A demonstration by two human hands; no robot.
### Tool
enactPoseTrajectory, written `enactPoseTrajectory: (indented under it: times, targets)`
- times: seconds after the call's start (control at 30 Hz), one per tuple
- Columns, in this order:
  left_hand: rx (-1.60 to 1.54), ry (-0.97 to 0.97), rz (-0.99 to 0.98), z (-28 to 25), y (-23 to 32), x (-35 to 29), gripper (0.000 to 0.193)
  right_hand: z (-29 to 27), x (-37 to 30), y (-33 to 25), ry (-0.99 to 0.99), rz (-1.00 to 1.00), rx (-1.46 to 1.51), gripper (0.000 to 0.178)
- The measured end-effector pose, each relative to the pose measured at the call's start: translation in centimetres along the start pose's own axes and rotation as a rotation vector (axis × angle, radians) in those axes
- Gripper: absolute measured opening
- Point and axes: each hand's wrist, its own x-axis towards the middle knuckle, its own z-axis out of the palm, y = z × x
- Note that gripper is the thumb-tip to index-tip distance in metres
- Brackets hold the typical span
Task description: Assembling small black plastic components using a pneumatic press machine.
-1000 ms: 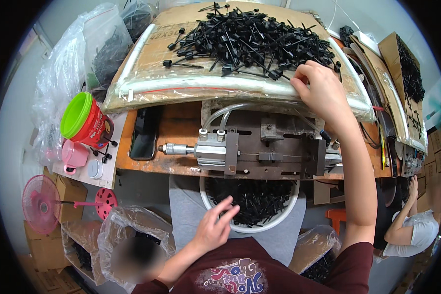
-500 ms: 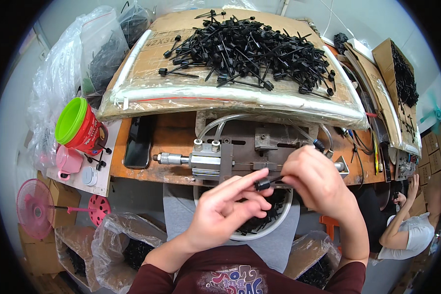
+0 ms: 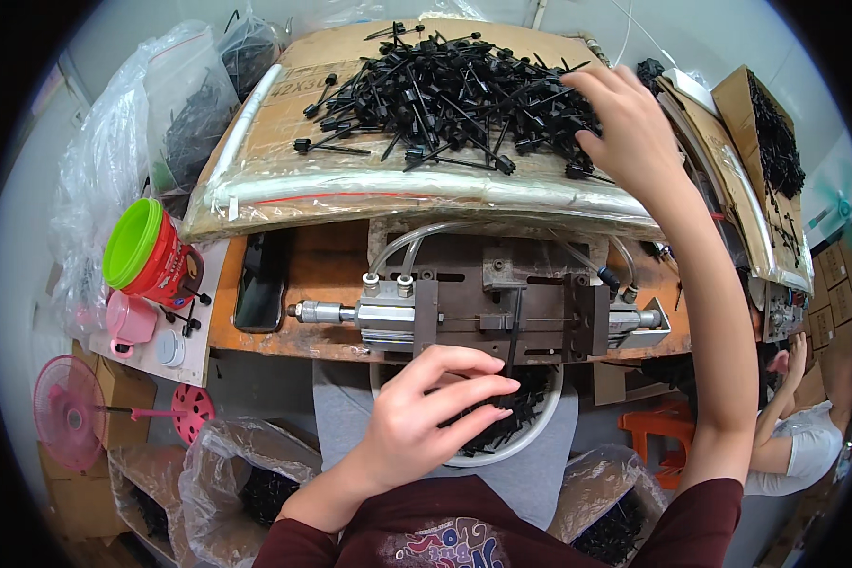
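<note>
Left side: red bucket with green rim (image 3: 168,270) and pink mug (image 3: 131,320) on a pale side table (image 3: 195,358). Black smartphone (image 3: 259,284) lies near the left edge of the wooden tabletop (image 3: 326,256).

Left hand (image 3: 412,417) is in front of the tabletop's front edge. Its fingertips are together on a black rod part (image 3: 515,331); the shaft points up, overlapping the fixture in view. Contact with the fixture: cannot tell. Lower end hidden by the fingers.

Pile of black rod parts (image 3: 445,99) lies on the cardboard tray (image 3: 279,133), heaped from the middle toward the far and right edges. White tub (image 3: 552,417), below the tabletop's front edge, holds more. Pneumatic fixture (image 3: 540,327) runs along that front edge.

Right hand (image 3: 630,133): over the pile's right side, thumb and fingers apart; touching or not, cannot tell. Far right: cardboard box (image 3: 735,95) with similar parts.
</note>
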Motion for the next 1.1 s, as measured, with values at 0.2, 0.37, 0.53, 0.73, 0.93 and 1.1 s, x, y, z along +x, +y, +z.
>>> enactPoseTrajectory:
  times: [0.2,0.37,0.53,0.73,0.93,1.1]
  targets:
    - [0.142,-0.055,0.053,0.8,-1.1,-1.1,0.029,4.1,2.5,1.4,-0.321,0.026,-0.079,0.038]
    - [0.143,-0.091,0.049,1.3,-2.1,-1.9,0.028,3.1,2.2,1.0,-0.403,0.089,0.108,0.042]
    - [0.179,-0.104,0.076,2.2,-2.6,-1.6,0.027,2.6,1.7,0.5,-0.362,0.019,0.117,0.029]
    - [0.27,-0.085,0.046,3.7,-2.7,-1.9,0.028,2.4,1.9,-1.4,-0.266,-0.076,0.03,0.039]
    - [0.45,-0.079,0.068,4.8,-3.3,-2.2,0.025,3.2,1.7,-2.3,-0.318,-0.167,0.063,0.048]
    - [0.553,-0.12,0.116,5.0,-3.3,-1.3,0.024,2.7,1.5,-2.6,-0.352,-0.172,0.14,0.04]
